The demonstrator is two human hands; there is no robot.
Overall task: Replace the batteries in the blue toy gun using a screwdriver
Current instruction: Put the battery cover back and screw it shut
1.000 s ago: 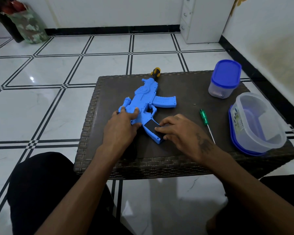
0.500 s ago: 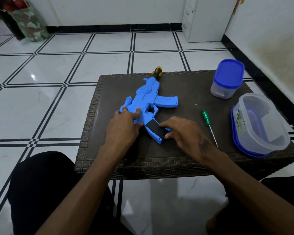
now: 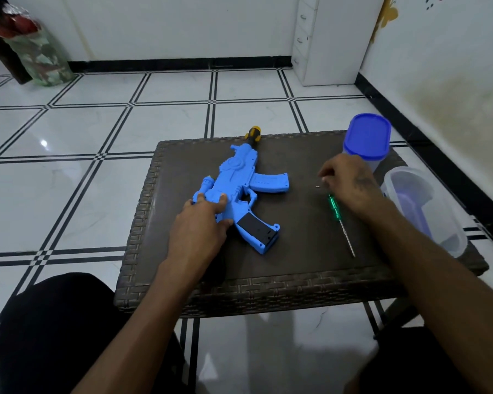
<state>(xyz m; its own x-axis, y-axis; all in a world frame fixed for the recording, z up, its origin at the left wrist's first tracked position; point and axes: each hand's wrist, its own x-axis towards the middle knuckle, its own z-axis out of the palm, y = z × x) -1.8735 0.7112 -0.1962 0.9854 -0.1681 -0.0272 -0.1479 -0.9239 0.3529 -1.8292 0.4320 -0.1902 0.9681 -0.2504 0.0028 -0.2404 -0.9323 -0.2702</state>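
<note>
Hands first: the left hand (image 3: 204,223) rests on the rear of the gun (image 3: 239,194), fingers curled over its edge and steadying it flat on the surface (image 3: 296,268). Its black battery cover (image 3: 254,227) now sits in place on the grip. The right hand (image 3: 350,180), which was pressing that cover half a second ago, has left it and reached across to a tiny screw (image 3: 317,186) lying loose on the surface. Its fingertips point down just beside the screw, holding nothing that I can see. Close by lies the green screwdriver (image 3: 339,220), untouched. Judging by this, the cover is seated and fastening it comes next. A lidded tub (image 3: 366,140) and an open tub (image 3: 427,211) stand at far right.
</note>
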